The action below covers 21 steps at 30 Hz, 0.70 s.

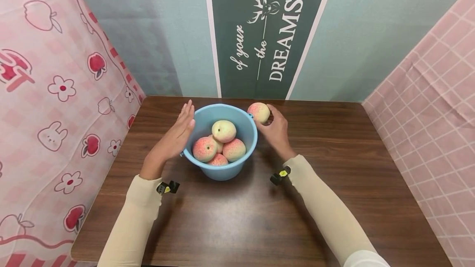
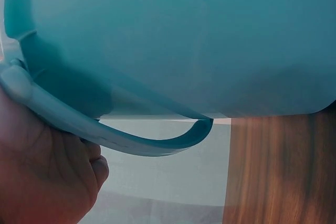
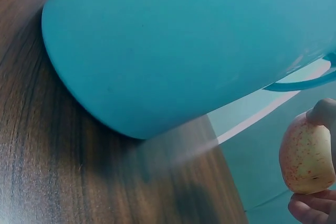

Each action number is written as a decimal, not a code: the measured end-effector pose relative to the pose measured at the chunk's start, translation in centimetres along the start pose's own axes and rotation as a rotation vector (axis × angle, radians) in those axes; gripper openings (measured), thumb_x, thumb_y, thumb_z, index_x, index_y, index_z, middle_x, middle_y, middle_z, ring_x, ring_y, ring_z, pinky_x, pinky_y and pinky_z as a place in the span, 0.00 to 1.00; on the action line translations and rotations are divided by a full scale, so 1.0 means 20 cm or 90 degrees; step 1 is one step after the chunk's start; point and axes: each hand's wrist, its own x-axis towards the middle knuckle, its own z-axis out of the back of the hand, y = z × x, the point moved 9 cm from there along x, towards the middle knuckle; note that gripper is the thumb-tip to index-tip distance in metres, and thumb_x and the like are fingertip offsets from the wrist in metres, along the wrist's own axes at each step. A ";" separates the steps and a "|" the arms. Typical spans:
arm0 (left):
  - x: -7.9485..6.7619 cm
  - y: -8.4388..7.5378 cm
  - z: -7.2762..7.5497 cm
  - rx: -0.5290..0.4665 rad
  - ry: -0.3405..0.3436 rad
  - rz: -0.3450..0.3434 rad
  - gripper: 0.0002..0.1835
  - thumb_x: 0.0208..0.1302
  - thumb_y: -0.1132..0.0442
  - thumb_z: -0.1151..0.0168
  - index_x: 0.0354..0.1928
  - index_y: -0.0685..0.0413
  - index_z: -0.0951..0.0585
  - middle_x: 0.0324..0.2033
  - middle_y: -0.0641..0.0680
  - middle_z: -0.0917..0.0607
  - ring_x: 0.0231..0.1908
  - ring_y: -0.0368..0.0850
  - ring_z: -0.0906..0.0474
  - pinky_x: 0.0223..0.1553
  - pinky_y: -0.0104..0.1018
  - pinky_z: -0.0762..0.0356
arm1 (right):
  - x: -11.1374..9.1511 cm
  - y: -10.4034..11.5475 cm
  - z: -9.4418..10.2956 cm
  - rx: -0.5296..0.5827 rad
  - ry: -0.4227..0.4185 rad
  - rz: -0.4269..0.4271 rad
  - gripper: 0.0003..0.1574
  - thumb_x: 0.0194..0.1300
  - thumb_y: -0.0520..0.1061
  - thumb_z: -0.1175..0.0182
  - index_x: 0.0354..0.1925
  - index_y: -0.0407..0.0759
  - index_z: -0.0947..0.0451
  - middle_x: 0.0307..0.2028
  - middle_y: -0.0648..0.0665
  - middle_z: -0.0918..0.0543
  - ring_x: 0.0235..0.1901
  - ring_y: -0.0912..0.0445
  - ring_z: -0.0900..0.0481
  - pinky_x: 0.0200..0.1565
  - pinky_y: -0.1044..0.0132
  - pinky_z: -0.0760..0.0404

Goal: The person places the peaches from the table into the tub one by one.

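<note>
A light blue bucket (image 1: 222, 172) stands on the table with several pink and cream peaches (image 1: 224, 131) inside. My left hand (image 1: 174, 137) lies along the bucket's left rim with its fingers straight; the left wrist view shows this hand beside the bucket's handle (image 2: 152, 148). My right hand (image 1: 275, 129) pinches another peach (image 1: 259, 113) between thumb and fingers, just outside the right rim. In the right wrist view this peach (image 3: 307, 156) is held off the table, beside the bucket wall (image 3: 173, 51).
The brown wooden table (image 1: 334, 168) carries the bucket near its back edge. A green and grey-blue cloth (image 1: 156, 32) with white lettering hangs behind. Pink patterned cloths (image 1: 48, 106) line the left and right sides.
</note>
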 end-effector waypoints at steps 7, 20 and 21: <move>0.00 0.00 0.00 0.002 -0.010 -0.009 0.30 0.76 0.48 0.73 0.73 0.51 0.60 0.73 0.46 0.66 0.71 0.42 0.73 0.69 0.51 0.63 | 0.00 0.03 0.03 0.029 -0.009 0.000 0.44 0.48 0.58 0.28 0.60 0.44 0.30 0.47 0.43 0.20 0.39 0.55 0.19 0.37 0.64 0.18; 0.00 0.00 0.00 0.000 -0.008 -0.014 0.30 0.76 0.49 0.74 0.73 0.52 0.61 0.73 0.48 0.66 0.71 0.43 0.73 0.69 0.52 0.64 | -0.02 0.08 0.12 0.084 -0.034 -0.013 0.48 0.45 0.62 0.28 0.61 0.47 0.30 0.48 0.44 0.19 0.39 0.55 0.18 0.39 0.64 0.18; 0.00 0.00 0.00 0.000 -0.009 -0.013 0.30 0.76 0.48 0.74 0.73 0.52 0.61 0.73 0.47 0.66 0.71 0.43 0.73 0.69 0.52 0.64 | -0.02 0.09 0.13 0.086 -0.036 -0.014 0.48 0.45 0.62 0.28 0.62 0.48 0.30 0.48 0.45 0.20 0.39 0.56 0.19 0.39 0.64 0.18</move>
